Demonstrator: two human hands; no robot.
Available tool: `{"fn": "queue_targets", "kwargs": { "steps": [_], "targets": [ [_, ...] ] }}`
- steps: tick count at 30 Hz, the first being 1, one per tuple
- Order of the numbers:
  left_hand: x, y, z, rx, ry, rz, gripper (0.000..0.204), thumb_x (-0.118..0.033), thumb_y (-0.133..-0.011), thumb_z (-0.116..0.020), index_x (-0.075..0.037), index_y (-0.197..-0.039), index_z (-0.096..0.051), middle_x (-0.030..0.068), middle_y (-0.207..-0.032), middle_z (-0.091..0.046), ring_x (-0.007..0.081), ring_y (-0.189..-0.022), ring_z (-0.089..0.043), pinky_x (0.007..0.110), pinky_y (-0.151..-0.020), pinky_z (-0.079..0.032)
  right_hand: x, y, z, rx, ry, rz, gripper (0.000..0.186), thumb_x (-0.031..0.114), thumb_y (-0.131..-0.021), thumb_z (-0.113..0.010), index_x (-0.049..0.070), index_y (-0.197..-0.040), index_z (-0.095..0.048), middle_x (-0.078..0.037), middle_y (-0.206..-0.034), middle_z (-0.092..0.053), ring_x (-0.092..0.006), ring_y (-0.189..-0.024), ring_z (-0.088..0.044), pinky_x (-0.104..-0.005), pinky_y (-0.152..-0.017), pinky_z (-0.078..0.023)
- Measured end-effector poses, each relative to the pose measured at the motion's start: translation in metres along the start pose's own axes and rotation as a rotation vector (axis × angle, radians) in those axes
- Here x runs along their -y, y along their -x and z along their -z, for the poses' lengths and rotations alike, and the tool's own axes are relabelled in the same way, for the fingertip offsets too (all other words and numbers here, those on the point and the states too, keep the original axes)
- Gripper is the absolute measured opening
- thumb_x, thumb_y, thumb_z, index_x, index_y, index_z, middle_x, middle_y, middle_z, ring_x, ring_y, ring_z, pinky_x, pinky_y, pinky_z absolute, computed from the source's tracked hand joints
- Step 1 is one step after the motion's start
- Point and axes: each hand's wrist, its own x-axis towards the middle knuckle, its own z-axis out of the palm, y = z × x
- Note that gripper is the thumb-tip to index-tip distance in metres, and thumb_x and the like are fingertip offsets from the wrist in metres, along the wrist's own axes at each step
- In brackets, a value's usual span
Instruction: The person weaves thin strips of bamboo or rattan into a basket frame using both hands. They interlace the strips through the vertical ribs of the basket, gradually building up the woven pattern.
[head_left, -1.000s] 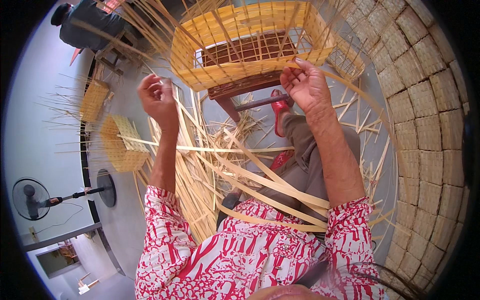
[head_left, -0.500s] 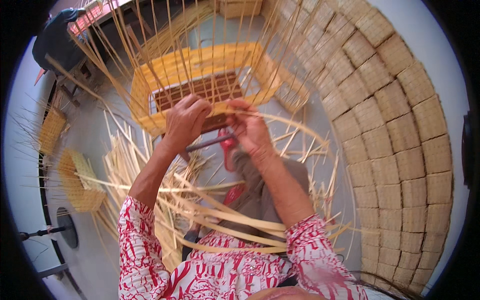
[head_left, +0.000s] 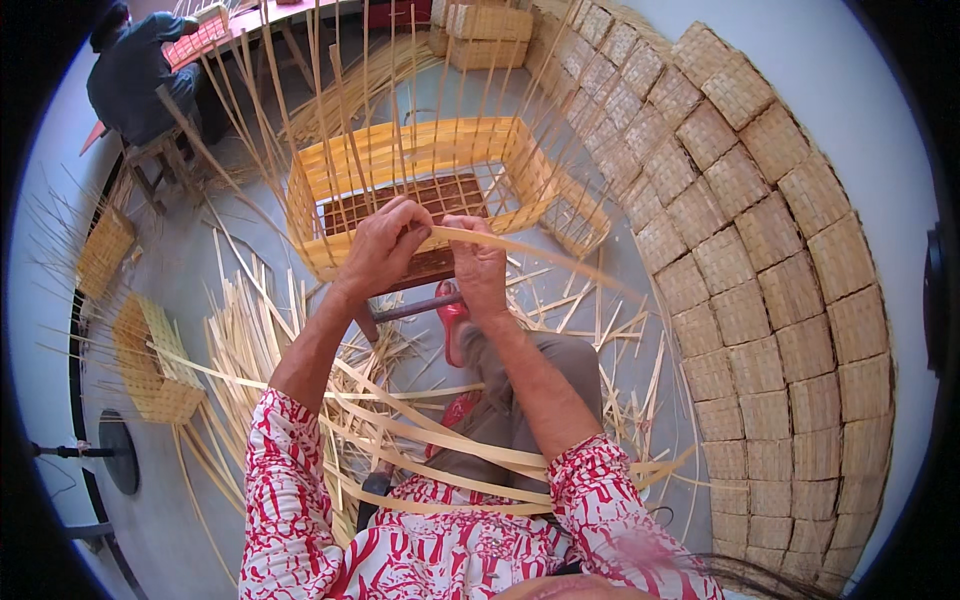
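A half-woven basket (head_left: 400, 137) of yellow strips, with long bare stakes rising from its rim, stands in front of me, resting on a dark brown board (head_left: 430, 265). My left hand (head_left: 388, 243) is closed at its near wall, thumb and fingers pinching a pale flat strip (head_left: 535, 247). That strip runs right across the fingers of my right hand (head_left: 478, 268), which is closed on it close beside the left hand; its free end trails right, blurred. Both hands partly hide the basket's near side.
More pale strips (head_left: 440, 440) lie across my lap, and offcuts (head_left: 250, 330) litter the floor. Stacked woven baskets (head_left: 790, 290) line the right wall. Two part-woven baskets (head_left: 155, 370) stand at the left. A person (head_left: 145, 75) sits at a pink table far left.
My right hand has turned more upright and its fingers have moved along the strip. The strip's free end has swung and now blurs. The whole view has shifted slightly.
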Motion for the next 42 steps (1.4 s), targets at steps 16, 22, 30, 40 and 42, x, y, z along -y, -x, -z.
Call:
{"fn": "queue_targets", "kwargs": {
  "steps": [16, 22, 30, 40, 42],
  "targets": [
    [-0.001, 0.004, -0.035, 0.025, -0.776, 0.136, 0.012, -0.008, -0.08, -0.062, -0.01, -0.091, -0.06, 0.0087, -0.086, -0.065, 0.0332, -0.073, -0.07, 0.045, -0.061, -0.055, 0.022, -0.005, 0.031, -0.308, -0.457, -0.569, 0.019, 0.016, -0.094, -0.068, 0.004, -0.107, -0.061, -0.004, -0.097, -0.062, -0.0147, -0.086, -0.062, -0.0303, -0.077, -0.055],
    [0.005, 0.034, 0.007, 0.111, -0.74, 0.117, 0.011, -0.011, -0.089, -0.059, -0.012, -0.1, -0.061, 0.0077, -0.09, -0.066, 0.0332, -0.073, -0.068, 0.045, -0.059, -0.052, 0.005, -0.016, 0.065, -0.396, -0.756, -0.71, 0.023, 0.024, -0.097, -0.064, 0.006, -0.109, -0.053, -0.006, -0.091, -0.059, -0.0189, -0.078, -0.062, -0.0357, -0.073, -0.059],
    [-0.01, 0.081, -0.001, -0.432, -0.344, -0.098, 0.023, -0.004, -0.086, -0.074, -0.004, -0.105, -0.059, 0.0162, -0.099, -0.068, 0.0247, -0.076, -0.07, 0.034, -0.058, -0.057, 0.005, -0.007, 0.049, -0.32, -0.821, -0.689, 0.014, 0.013, -0.095, -0.06, 0.003, -0.104, -0.056, -0.012, -0.091, -0.066, -0.024, -0.084, -0.066, -0.0424, -0.08, -0.06],
    [0.004, 0.025, -0.038, -0.114, -0.488, -0.163, 0.012, -0.008, -0.082, -0.065, -0.011, -0.093, -0.062, 0.0053, -0.085, -0.058, 0.0261, -0.073, -0.066, 0.04, -0.057, -0.053, 0.006, 0.002, 0.055, -0.454, -0.928, -0.596, 0.011, 0.002, -0.09, -0.053, 0.004, -0.099, -0.06, -0.014, -0.092, -0.067, -0.0284, -0.091, -0.068, -0.0437, -0.083, -0.06],
    [0.006, 0.022, -0.037, -0.145, -0.363, -0.137, 0.008, -0.01, -0.084, -0.066, -0.011, -0.091, -0.063, 0.006, -0.083, -0.058, 0.0278, -0.072, -0.065, 0.04, -0.057, -0.052, -0.003, 0.004, 0.059, -0.464, -1.058, -0.681, 0.008, 0.006, -0.093, -0.056, 0.004, -0.099, -0.059, -0.014, -0.091, -0.068, -0.0282, -0.09, -0.069, -0.0442, -0.083, -0.06]
  ]
}}
